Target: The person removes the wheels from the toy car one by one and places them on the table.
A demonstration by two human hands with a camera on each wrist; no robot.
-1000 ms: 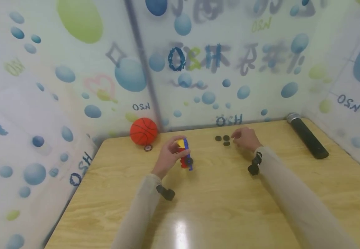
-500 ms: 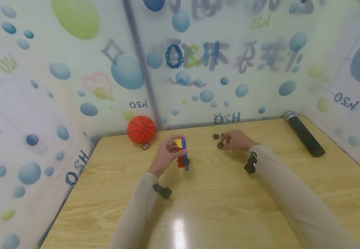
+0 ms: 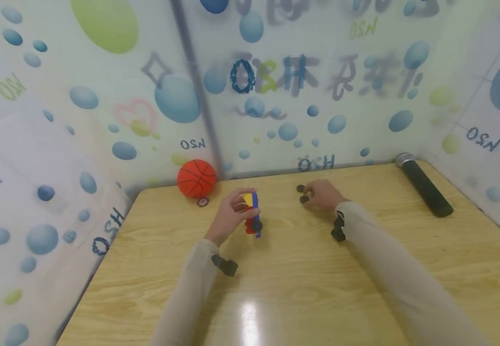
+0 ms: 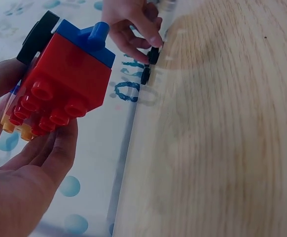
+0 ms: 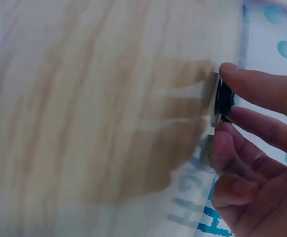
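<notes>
In the head view my left hand grips a toy vehicle of red, blue and yellow building blocks, above the table. The left wrist view shows its red studded block, blue base and a black wheel on its side. My right hand is low over the back of the table, with thumb and finger pinching a small black wheel at the tabletop. Another black wheel lies just beside it. A third loose wheel cannot be made out now.
A red toy basketball stands at the back left against the patterned wall, with a small round disc before it. A black microphone lies at the right of the wooden table.
My right hand has moved left onto the loose wheels, covering part of the group, and one wheel has shifted slightly. My left hand still holds the toy vehicle in nearly the same place.
</notes>
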